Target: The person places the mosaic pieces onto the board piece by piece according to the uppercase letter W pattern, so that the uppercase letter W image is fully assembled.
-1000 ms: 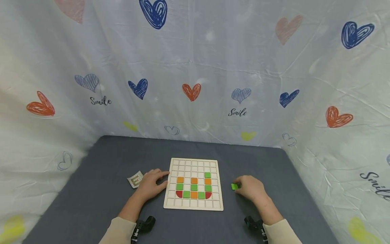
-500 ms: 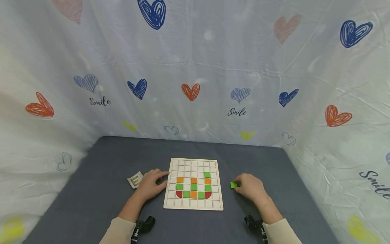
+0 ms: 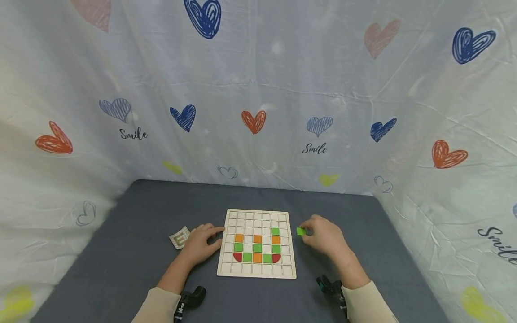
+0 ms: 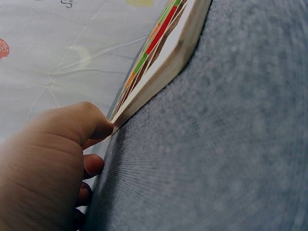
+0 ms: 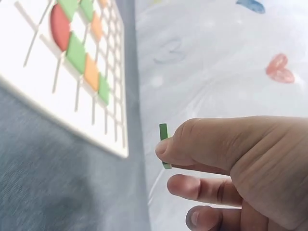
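A pale wooden grid board lies mid-table, with green, orange and dark red tiles set in some of its cells. Between thumb and fingers my right hand pinches a small green tile, just off the board's right side. In the right wrist view that tile is seen edge-on at the thumb tip, with the other fingers curled below. My left hand rests on the table with its fingers relaxed, fingertips at the board's left edge. The left wrist view shows the thumb close to the board's corner.
A small pattern card with a printed grid lies left of the left hand, partly covered by it. The dark grey tablecloth spreads around the board. Behind and beside the table hangs a pale curtain printed with hearts.
My right hand has moved away from me and slightly left, toward the board, carrying the green tile. The left hand and the board have stayed in place.
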`<state>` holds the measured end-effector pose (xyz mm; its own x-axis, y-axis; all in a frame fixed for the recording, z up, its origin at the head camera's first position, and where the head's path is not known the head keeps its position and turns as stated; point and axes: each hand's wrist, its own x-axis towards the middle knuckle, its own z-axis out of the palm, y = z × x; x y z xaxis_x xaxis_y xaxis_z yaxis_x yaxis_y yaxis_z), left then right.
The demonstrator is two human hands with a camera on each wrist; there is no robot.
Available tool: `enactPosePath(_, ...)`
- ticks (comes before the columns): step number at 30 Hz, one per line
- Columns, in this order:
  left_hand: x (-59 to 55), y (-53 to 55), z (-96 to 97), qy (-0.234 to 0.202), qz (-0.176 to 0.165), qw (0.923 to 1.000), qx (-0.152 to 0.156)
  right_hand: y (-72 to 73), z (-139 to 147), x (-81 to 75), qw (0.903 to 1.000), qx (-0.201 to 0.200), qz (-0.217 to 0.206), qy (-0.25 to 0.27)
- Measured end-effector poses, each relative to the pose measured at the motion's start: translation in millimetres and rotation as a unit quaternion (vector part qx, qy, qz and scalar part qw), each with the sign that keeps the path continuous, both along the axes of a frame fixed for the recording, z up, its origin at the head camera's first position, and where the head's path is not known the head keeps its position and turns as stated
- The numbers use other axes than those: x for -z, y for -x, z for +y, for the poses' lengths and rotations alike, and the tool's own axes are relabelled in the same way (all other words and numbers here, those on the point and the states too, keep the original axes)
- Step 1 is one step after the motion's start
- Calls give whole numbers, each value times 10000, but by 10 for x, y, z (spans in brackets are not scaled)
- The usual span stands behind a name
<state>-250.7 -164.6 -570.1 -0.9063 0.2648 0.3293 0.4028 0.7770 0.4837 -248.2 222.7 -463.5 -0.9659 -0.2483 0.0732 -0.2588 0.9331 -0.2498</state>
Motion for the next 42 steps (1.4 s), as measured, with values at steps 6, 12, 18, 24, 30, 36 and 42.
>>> enactPosePath(6, 10, 6, -5, -7, -12, 10000, 22, 29, -155, -149, 9997, -162, 111, 141)
enactPosePath(12, 11, 6, -8, 3, 20, 10000, 30, 62, -340, -262, 9987, -376, 276, 204)
enactPosePath(18, 1, 1, -13, 24, 10, 10000, 14, 101, -567, -364, 9980, -557, 207, 233)
enactPosePath(24, -24, -13, 4, 57, -32, 10000, -5, 142, -769, -377, 9958, -872, 227, 148)
enactPosePath(30, -47, -17, 8, 67, -147, 9999, -13, 163, -978, -381, 9924, -1214, 183, 94)
enactPosePath(36, -62, -14, 3, 116, -156, 9998, -18, 208, -1208, -349, 9901, -1402, -58, -18)
enactPosePath(42, -69, -22, 4, 83, -203, 9998, -13, 298, -1397, -225, 9862, -1581, -480, 36)
